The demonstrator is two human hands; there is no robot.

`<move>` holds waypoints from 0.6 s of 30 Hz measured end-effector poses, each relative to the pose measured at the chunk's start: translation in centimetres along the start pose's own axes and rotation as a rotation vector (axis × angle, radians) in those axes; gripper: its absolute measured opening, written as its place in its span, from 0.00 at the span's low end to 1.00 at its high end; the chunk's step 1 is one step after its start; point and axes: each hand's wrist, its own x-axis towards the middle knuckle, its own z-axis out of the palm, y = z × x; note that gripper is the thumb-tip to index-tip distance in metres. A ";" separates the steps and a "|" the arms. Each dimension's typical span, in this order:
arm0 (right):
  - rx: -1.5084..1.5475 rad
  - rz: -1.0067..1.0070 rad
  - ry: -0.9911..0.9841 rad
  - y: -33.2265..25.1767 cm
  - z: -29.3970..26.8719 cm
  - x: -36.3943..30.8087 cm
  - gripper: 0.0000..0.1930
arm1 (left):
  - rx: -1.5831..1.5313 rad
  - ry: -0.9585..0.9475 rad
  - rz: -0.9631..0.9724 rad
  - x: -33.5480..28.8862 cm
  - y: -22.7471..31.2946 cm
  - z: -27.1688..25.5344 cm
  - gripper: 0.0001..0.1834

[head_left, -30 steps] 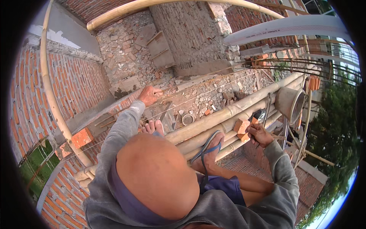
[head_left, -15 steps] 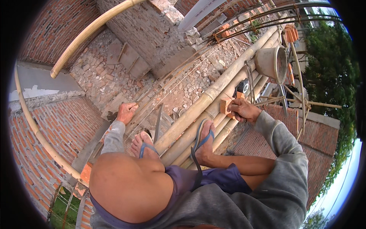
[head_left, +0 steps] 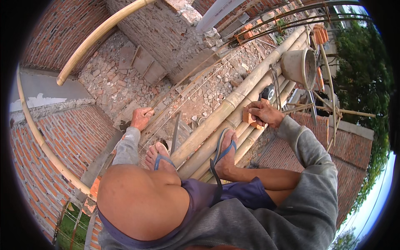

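Note:
Over the bamboo poles [head_left: 223,110], my right hand [head_left: 268,113] grips a piece of orange brick [head_left: 249,118] between thumb and fingers; part of the brick is hidden beneath them. Just beyond the hand lies a black tape measure [head_left: 266,92] with a pale round label. On the left, my left hand [head_left: 142,118] is closed, its fingertips pinched together at the edge of the narrow wall top [head_left: 160,110]. Whatever it holds, if anything, is too small to make out. A taut pale string [head_left: 196,89] runs along the wall top.
A mortar-stained bucket [head_left: 293,68] stands on the poles at the far right, with stacked bricks [head_left: 320,34] behind it. My sandalled feet straddle from the wall side to the poles. Rubble [head_left: 110,79] lies far below on the left. Long steel bars [head_left: 291,23] cross the top right.
My right hand has turned the brick piece, so its face now tilts under the fingers. The left hand stays closed in about the same place.

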 end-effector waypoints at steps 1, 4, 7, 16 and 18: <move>0.011 0.007 -0.004 0.0 0.0 0.0 0.15 | 0.018 -0.003 -0.005 0.1 -0.2 0.2 0.14; 0.042 0.019 0.001 0.2 0.1 -0.1 0.15 | -0.032 0.022 0.016 0.3 -0.5 0.9 0.14; 0.016 0.039 -0.005 0.4 -0.2 -0.3 0.16 | 0.017 0.030 0.041 0.3 -0.1 1.3 0.16; -0.202 -0.087 -0.001 -1.6 -2.8 -3.9 0.27 | -0.068 -0.028 0.062 0.0 0.2 0.6 0.14; -0.250 -0.066 0.100 -0.9 -4.6 -5.3 0.28 | 0.017 0.095 0.186 -0.3 0.5 0.7 0.12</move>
